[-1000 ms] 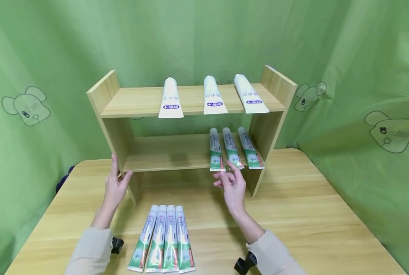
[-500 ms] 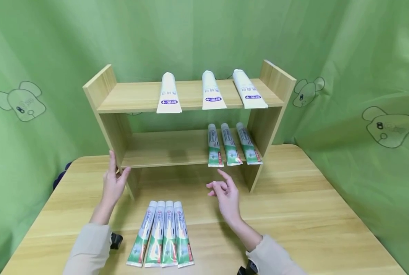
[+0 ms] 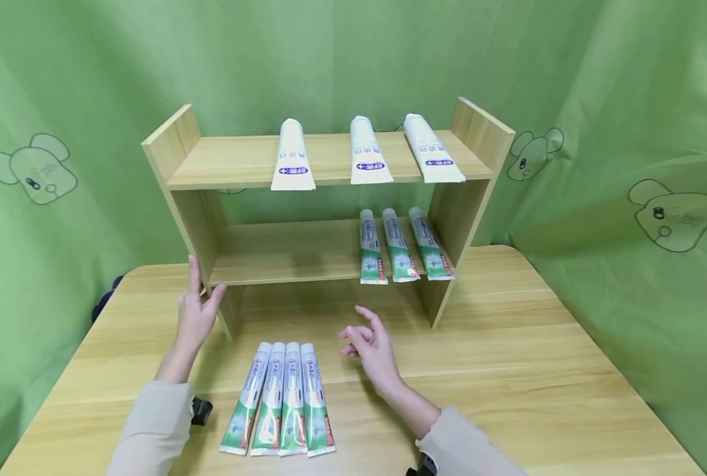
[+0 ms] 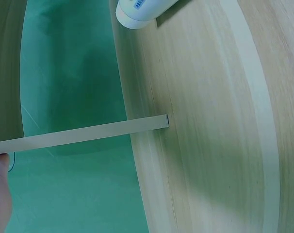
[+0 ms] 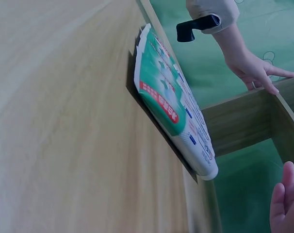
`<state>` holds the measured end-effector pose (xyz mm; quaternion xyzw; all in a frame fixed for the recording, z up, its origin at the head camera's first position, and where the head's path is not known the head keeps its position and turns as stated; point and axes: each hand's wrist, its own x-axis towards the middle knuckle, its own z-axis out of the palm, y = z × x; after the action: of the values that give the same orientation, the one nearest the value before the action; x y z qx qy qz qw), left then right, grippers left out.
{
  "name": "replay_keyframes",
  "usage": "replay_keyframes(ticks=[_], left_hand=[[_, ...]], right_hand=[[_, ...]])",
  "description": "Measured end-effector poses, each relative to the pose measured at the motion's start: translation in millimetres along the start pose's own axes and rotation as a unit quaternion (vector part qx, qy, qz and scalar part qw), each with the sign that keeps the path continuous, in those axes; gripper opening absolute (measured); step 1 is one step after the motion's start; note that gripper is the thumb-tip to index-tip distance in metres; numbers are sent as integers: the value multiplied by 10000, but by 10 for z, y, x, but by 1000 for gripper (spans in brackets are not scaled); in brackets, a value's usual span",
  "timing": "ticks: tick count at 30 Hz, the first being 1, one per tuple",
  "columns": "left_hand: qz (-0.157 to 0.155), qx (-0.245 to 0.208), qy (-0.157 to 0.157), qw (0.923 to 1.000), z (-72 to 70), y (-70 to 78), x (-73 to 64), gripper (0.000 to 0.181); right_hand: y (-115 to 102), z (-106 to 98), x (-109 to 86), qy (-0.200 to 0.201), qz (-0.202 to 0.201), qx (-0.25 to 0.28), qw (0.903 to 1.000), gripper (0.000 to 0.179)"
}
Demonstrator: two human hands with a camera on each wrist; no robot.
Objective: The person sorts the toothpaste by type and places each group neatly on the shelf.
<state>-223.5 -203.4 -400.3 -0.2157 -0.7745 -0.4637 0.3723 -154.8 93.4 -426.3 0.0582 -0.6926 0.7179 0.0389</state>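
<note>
My left hand (image 3: 193,317) holds the left side panel of the wooden shelf (image 3: 294,251), the index finger along the outside and the thumb at the middle board's front edge. My right hand (image 3: 374,350), fingers loosely bent and holding nothing, is over the table below the middle board. To its left, several green-and-white toothpaste tubes (image 3: 294,396) lie side by side on the table, caps toward the shelf. Three similar toothpaste tubes (image 3: 397,244) lie at the right of the middle board. In the right wrist view, the table tubes (image 5: 171,92) lie between both hands.
Three white tubes with blue logos (image 3: 365,152) lie spread on the top board, flat ends over its front edge. The wooden table (image 3: 538,370) is backed by a green curtain (image 3: 258,59) with mouse drawings. A dark object (image 3: 104,301) shows behind the table's left edge.
My right hand has left the middle tube on the middle board and moved down and left toward the tubes on the table. My left hand stays at the side panel.
</note>
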Motion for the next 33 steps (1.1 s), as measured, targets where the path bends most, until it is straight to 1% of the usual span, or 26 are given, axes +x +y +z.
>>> replay_keyframes(ticks=[5, 8, 10, 16, 18, 22, 27, 30, 33], left_hand=[[49, 32, -11, 10000, -28, 228, 34, 93], [2, 60, -24, 10000, -34, 248, 19, 94], [-62, 39, -28, 10000, -33, 215, 4, 94], [-136, 60, -5, 9999, -3, -61, -28, 92], [-119, 88, -10, 9999, 4, -109, -28, 90], [-72, 95, 1, 9999, 11, -137, -23, 83], [-32, 72, -1, 10000, 3, -125, -23, 79], [-24, 98, -14, 9999, -1, -124, -23, 83], [35, 133, -7, 9999, 1, -131, -15, 90]], right_hand=[[34, 41, -19, -106, 311, 19, 9995, 52], [72, 64, -32, -189, 384, -36, 9991, 54], [98, 79, -37, -283, 413, -68, 9987, 55], [174, 102, -45, -606, 525, -360, 9961, 59], [189, 105, -58, -700, 573, -514, 9946, 61], [220, 118, -76, -931, 636, -794, 9904, 65], [263, 159, -94, -1194, 667, -1098, 9845, 66], [277, 188, -103, -1351, 607, -1350, 9797, 66], [284, 211, -114, -1498, 568, -1617, 9737, 67]])
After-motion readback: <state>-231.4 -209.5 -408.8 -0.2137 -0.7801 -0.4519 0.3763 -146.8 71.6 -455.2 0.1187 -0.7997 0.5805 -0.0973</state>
